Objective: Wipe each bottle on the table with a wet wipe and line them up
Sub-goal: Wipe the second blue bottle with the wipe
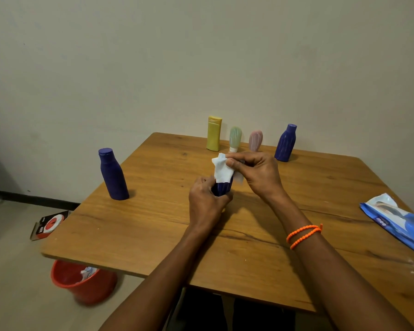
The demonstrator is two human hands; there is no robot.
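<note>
Ribbed blue bottle [222, 188] gripped in left hand [207, 206] above bench [153, 223] centre. White wet wipe [221, 170] pinched by right hand [258, 173], draped over bottle's top. Observed five more bottles standing apart.

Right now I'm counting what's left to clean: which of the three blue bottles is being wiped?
The middle blue bottle, held in the left hand with the right hand pressing a wipe over its top. The other two stand untouched.

Single head-worn wide-angle view, looking forward and down across table [153, 235] toward wall [201, 56]; hands close.
</note>
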